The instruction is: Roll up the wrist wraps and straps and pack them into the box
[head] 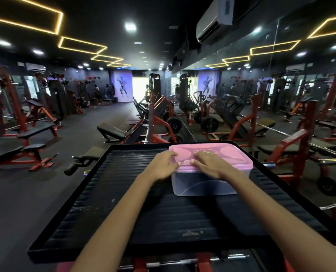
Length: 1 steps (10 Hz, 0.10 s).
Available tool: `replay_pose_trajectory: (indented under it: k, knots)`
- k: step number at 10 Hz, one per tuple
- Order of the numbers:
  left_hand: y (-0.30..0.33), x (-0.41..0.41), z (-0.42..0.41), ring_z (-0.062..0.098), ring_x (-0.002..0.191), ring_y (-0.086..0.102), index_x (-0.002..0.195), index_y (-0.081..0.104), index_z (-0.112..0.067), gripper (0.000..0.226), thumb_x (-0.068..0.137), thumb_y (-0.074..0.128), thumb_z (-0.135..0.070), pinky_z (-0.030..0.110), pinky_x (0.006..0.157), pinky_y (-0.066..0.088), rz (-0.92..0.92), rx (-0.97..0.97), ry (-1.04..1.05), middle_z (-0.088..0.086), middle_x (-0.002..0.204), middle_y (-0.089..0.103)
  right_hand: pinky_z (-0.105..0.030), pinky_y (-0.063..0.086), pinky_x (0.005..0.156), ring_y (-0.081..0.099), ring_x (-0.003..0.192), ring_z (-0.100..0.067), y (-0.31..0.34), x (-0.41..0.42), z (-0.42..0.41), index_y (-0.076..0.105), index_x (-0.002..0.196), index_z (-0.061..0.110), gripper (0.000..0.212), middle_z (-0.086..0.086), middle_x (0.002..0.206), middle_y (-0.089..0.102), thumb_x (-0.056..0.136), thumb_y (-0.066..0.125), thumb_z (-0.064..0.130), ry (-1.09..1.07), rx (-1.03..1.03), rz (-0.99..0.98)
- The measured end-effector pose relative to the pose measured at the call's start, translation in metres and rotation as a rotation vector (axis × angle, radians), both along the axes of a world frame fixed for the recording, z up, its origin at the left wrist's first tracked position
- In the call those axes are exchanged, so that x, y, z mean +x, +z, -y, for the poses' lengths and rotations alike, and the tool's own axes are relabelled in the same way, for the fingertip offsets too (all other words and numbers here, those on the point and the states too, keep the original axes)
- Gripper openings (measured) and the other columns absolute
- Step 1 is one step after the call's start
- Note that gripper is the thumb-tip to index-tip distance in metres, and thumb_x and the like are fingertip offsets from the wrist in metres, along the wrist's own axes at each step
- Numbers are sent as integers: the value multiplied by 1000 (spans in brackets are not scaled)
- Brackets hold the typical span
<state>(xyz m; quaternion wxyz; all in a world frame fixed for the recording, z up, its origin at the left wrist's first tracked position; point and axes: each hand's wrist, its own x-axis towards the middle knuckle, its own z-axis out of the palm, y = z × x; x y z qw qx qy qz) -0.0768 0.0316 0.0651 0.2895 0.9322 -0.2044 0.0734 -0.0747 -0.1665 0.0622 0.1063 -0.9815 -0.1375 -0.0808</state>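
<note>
A translucent plastic box (pixel 200 184) with a pink lid (pixel 232 154) stands on the black ribbed platform (pixel 124 203), toward its far right corner. My left hand (pixel 162 164) lies at the lid's near left corner, fingers spread over the edge. My right hand (pixel 210 162) rests flat on the lid's near edge with straight fingers. Both hands press on the lid. No wrist wraps or straps are visible; the box's contents are hidden behind the cloudy wall.
The platform has a raised black rim (pixel 69 193). Red and black gym benches (pixel 30 148) and weight machines (pixel 163 118) fill the floor beyond. A mirror wall (pixel 281 95) runs along the right. A barbell (pixel 202 260) lies below the platform's near edge.
</note>
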Motion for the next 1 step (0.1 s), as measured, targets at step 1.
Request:
replay_pose_trajectory:
  k: [1]
  knots:
    - [0,-7,-29,24,127,50,132,54,-9,43,90,61,-19,28,104,36,37,-111,64,9,137,54,-37,34,104,47,126,-29,2,-9,-34,50,130,6,46,-16,138,51,98,45,39,42,160,15]
